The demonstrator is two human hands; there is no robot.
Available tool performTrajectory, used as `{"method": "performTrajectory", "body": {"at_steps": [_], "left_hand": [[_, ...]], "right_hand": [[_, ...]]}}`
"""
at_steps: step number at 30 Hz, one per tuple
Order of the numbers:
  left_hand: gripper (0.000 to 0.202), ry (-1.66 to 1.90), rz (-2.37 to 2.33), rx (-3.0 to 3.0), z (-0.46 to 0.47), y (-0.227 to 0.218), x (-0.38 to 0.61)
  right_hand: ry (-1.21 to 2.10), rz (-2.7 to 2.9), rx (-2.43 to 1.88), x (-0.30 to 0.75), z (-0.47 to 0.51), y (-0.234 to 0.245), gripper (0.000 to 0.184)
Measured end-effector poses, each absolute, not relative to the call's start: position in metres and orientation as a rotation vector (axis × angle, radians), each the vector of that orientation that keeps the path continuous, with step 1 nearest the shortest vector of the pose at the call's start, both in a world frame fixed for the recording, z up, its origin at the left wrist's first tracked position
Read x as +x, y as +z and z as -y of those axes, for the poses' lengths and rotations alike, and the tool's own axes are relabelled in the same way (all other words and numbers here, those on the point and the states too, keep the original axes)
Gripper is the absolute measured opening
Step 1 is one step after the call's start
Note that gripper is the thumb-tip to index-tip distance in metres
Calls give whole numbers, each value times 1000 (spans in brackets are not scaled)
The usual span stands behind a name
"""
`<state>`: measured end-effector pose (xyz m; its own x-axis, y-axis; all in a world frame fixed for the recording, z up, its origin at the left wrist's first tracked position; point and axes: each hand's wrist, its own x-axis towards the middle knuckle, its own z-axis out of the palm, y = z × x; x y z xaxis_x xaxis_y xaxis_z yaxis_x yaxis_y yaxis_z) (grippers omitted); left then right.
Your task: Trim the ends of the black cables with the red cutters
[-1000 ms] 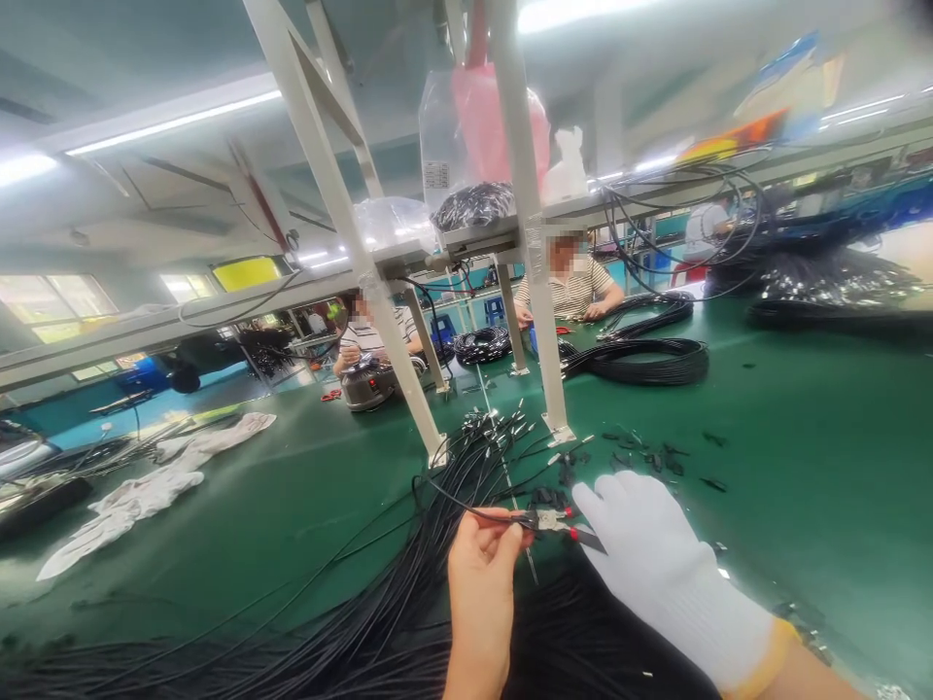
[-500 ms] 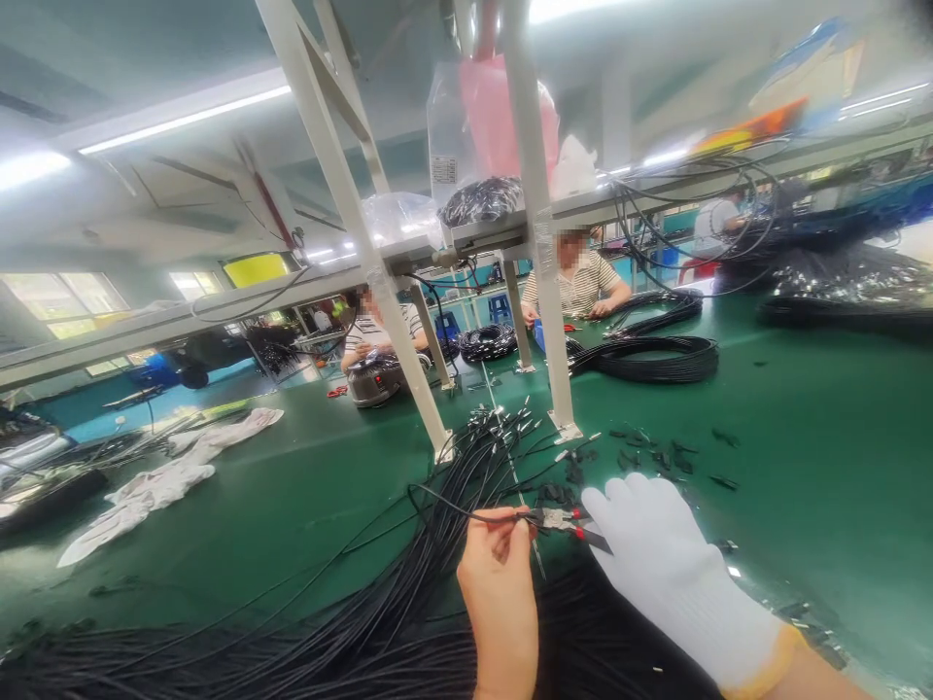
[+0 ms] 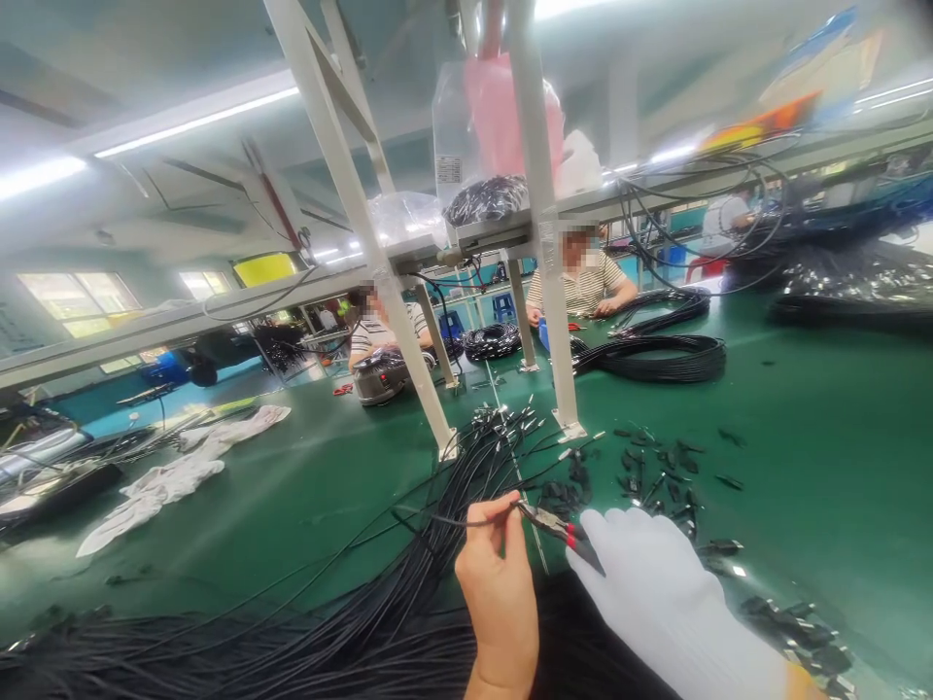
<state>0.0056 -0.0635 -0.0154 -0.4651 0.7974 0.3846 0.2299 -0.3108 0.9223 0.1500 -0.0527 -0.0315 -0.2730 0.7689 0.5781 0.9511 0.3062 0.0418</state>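
Note:
Bare and pinched closed, my left hand [image 3: 500,569] holds a black cable [image 3: 456,522] near its end. My right hand [image 3: 656,583], in a white glove, is wrapped round a pair of pliers [image 3: 550,523] with red and black handles. The jaws point left and meet the cable end at my left fingertips; whether they bite into it is too small to tell. Below and behind my left hand spreads a large bundle of black cables [image 3: 394,583], many with silvery tips toward the far end. Small black pieces [image 3: 565,494] lie just beyond the pliers.
Loose black connector pieces [image 3: 794,632] are scattered over the green table [image 3: 823,428] at right. White frame posts [image 3: 558,340] stand ahead, under a shelf with bags. Coiled black cables [image 3: 656,360] lie behind them. A white cloth [image 3: 186,476] lies left; two people sit opposite.
The pliers have tilted, their jaws now up against my left fingertips and their handles closer together. My gloved hand has shifted slightly down. The view has moved a little.

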Motion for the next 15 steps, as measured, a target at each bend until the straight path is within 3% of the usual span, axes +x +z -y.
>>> {"method": "performTrajectory", "body": {"at_steps": [4,15], "left_hand": [[13,1715,-1285,1175,59,-8,0],[29,1443,-1000,839,56,4,-21]], "right_hand": [[-569,2110,-1505,160,45,-20,16],[-629,2047,-1346,174,29,-27,25]]}}
